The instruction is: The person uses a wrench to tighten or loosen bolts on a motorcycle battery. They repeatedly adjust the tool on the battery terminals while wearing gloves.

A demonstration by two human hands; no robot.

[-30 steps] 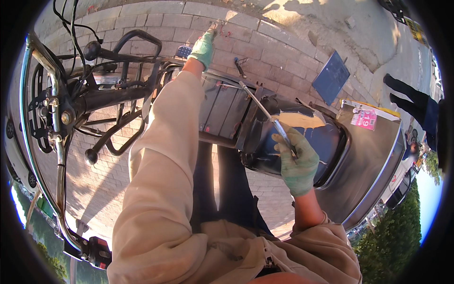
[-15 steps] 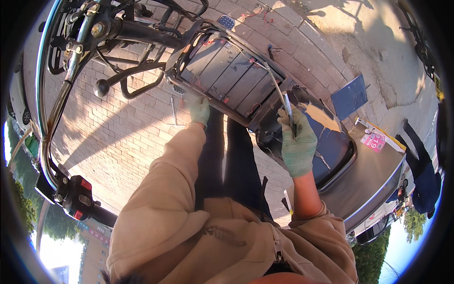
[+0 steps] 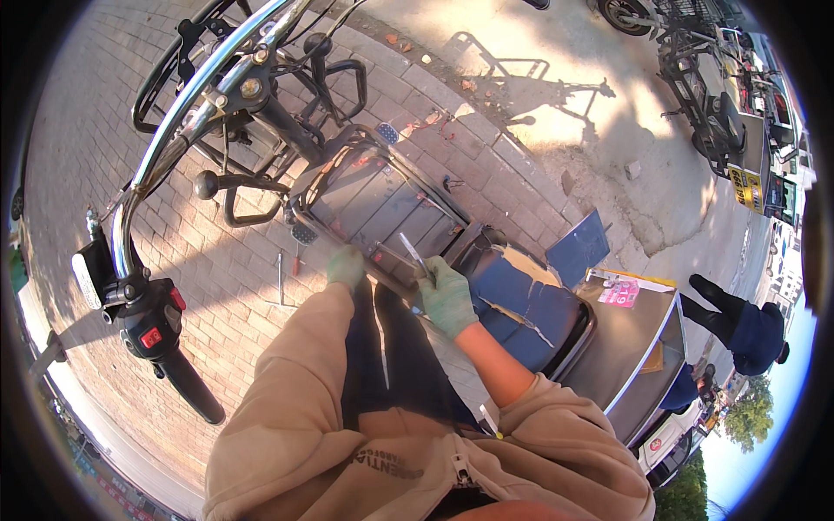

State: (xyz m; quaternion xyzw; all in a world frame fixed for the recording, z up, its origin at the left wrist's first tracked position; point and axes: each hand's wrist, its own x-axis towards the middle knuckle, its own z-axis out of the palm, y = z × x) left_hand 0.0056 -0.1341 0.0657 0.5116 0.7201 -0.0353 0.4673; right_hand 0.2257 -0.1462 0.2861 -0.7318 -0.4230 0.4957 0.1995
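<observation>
Both my hands wear pale green gloves. My right hand [image 3: 448, 300] is closed on a slim silver metal tool [image 3: 414, 252], whose exact kind I cannot make out. Its end points over the near edge of a battery compartment [image 3: 391, 207] in an electric trike, where several grey blocks lie side by side. My left hand [image 3: 346, 266] is at the near left corner of that compartment; its fingers are smeared by motion. Right of the compartment is a torn blue seat [image 3: 521, 304] with yellow foam showing.
On the brick paving lie a T-handled wrench [image 3: 280, 282] and a red-handled screwdriver [image 3: 296, 260]. Chrome handlebars [image 3: 187, 130] curve across the left. A blue panel [image 3: 579, 250] rests beyond the seat. Behind it is a cargo box [image 3: 608, 347]. Another person [image 3: 751, 339] is at the far right.
My right hand has moved left with the tool, from over the seat to the compartment's near edge. My left hand stays by the compartment's near left corner. The whole view has turned.
</observation>
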